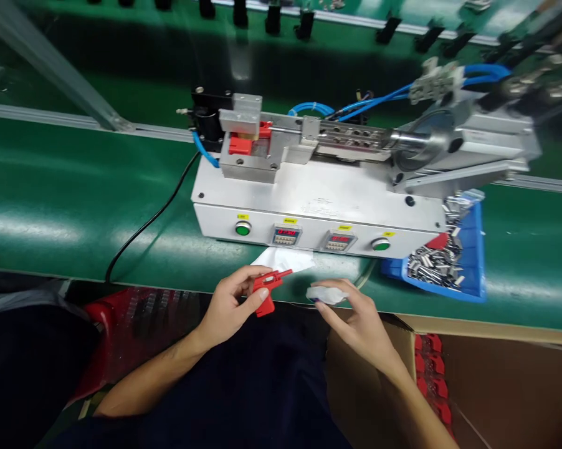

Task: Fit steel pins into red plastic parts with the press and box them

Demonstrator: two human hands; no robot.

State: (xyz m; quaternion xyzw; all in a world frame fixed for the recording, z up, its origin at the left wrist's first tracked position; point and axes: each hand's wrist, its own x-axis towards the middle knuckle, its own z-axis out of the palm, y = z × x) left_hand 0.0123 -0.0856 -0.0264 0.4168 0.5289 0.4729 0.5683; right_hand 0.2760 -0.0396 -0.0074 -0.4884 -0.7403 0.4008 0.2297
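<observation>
Between the fingers and thumb of my left hand (234, 305) is a red gun-shaped plastic part (266, 293), its thin tip pointing right. My right hand (356, 321) pinches a crumpled white wipe (328, 294), apart from the red part; whether it is cloth or paper I cannot tell. Just beyond both hands stands a bench machine (318, 187) with two green buttons and two lit red displays. Another red plastic part (240, 145) sits in the metal fixture on the machine's left side. A white sheet (283, 259) lies at the machine's front edge.
A blue bin (475, 249) of small metal pieces stands right of the machine. Below it, an open cardboard box (496, 386) holds several red parts (433, 365). A black cable (145, 224) crosses the green bench (66, 199). A red container (108, 337) is at lower left.
</observation>
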